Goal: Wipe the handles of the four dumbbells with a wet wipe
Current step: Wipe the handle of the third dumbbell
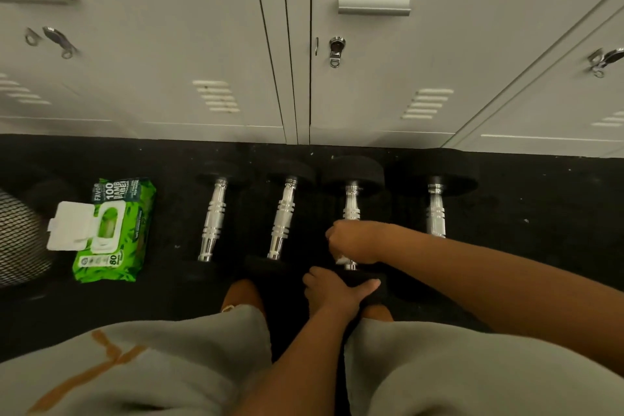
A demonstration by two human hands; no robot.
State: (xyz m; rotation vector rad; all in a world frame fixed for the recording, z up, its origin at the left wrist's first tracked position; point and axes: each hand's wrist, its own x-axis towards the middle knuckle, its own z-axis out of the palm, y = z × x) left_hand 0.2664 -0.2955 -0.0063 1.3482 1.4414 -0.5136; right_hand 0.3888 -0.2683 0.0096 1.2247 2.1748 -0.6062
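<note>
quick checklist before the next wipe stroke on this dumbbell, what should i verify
1. Wet wipe in the right hand: ok, a white bit shows under its grip.
2. Right hand wrapped on the third dumbbell's handle: ok.
3. Left hand steadying its near weight head: ok.
4. Far part of that handle wiped: cannot tell.
5. Fourth dumbbell within reach: ok, it lies just to the right.
6. Wipes pack ready for a fresh wipe: ok, lid open.

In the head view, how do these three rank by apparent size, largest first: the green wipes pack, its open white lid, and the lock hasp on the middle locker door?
1. Green wipes pack
2. Open white lid
3. Lock hasp on the middle locker door; it sits farther from the camera, so its true size is unsure.
</note>
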